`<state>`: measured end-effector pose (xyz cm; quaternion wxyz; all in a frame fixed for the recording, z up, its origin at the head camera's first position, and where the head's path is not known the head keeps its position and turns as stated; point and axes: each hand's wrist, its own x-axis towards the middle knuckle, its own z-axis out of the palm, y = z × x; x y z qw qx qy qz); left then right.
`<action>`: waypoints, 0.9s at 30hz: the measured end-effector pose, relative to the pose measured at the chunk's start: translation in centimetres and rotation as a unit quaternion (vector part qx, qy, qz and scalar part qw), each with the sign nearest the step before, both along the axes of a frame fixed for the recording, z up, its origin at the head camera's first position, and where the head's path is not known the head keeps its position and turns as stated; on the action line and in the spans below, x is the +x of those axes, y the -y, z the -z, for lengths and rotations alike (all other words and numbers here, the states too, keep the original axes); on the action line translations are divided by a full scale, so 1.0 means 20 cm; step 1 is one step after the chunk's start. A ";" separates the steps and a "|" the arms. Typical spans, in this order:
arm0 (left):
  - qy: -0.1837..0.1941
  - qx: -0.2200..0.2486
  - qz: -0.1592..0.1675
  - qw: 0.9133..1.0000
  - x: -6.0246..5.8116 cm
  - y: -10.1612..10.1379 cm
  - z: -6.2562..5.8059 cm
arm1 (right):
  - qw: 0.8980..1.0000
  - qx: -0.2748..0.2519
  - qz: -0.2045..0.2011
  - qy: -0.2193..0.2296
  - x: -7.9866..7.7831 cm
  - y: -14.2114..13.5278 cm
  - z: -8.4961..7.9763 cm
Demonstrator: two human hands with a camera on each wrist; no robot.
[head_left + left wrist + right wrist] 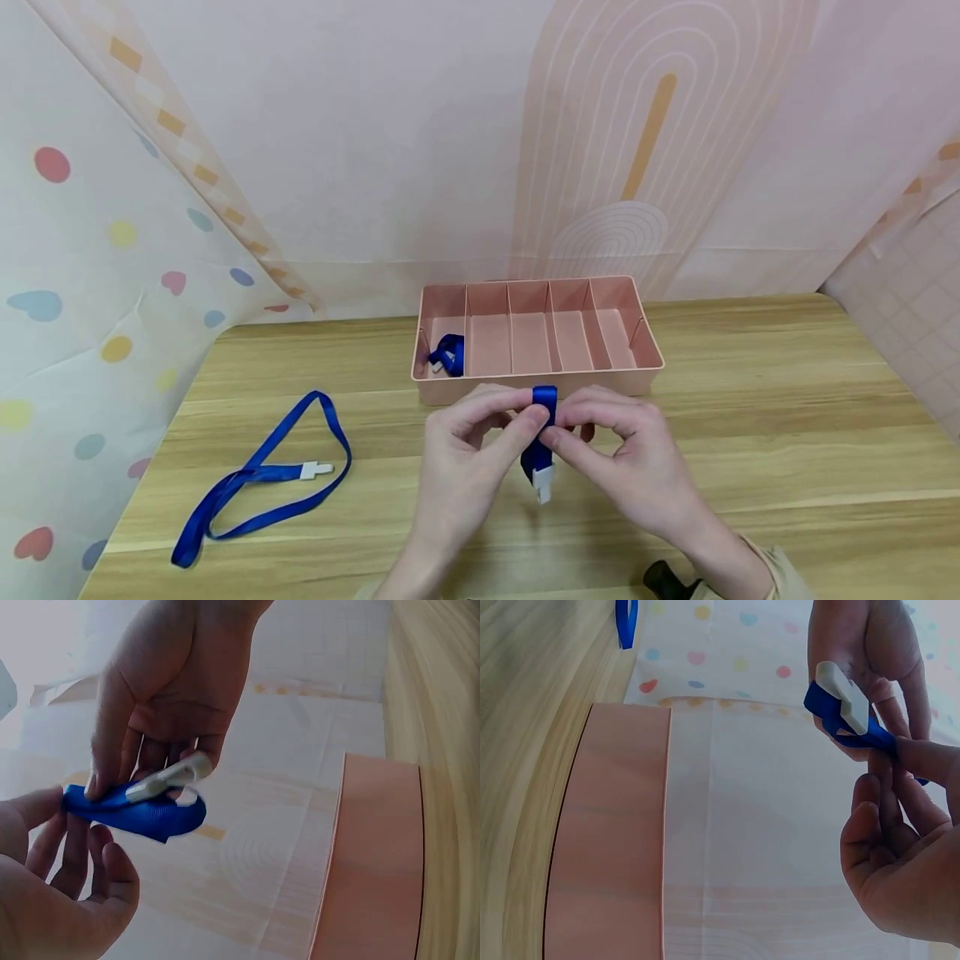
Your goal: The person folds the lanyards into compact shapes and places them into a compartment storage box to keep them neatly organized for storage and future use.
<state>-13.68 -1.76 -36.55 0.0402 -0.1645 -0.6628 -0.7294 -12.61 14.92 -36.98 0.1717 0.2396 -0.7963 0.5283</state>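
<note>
Both hands hold a folded blue lanyard in front of the pink box. My left hand pinches its upper part between thumb and index finger. From the other side, the thumb and fingers of my right hand pinch the same bundle. A white plastic clip hangs from its lower end; the left wrist view shows this clip lying along the folded strap. A second blue lanyard with a white clip lies spread in a loose loop on the table at the left.
The pink divided box stands at the back of the wooden table. Its leftmost compartment holds a bundled blue lanyard. Patterned cloth hangs behind and at the left. A dark object is beside the right sleeve.
</note>
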 end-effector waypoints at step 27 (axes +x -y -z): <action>0.079 -0.086 0.006 0.993 0.00 -0.03 0.02 | 0.991 -0.114 0.044 0.052 0.00 -0.04 -0.02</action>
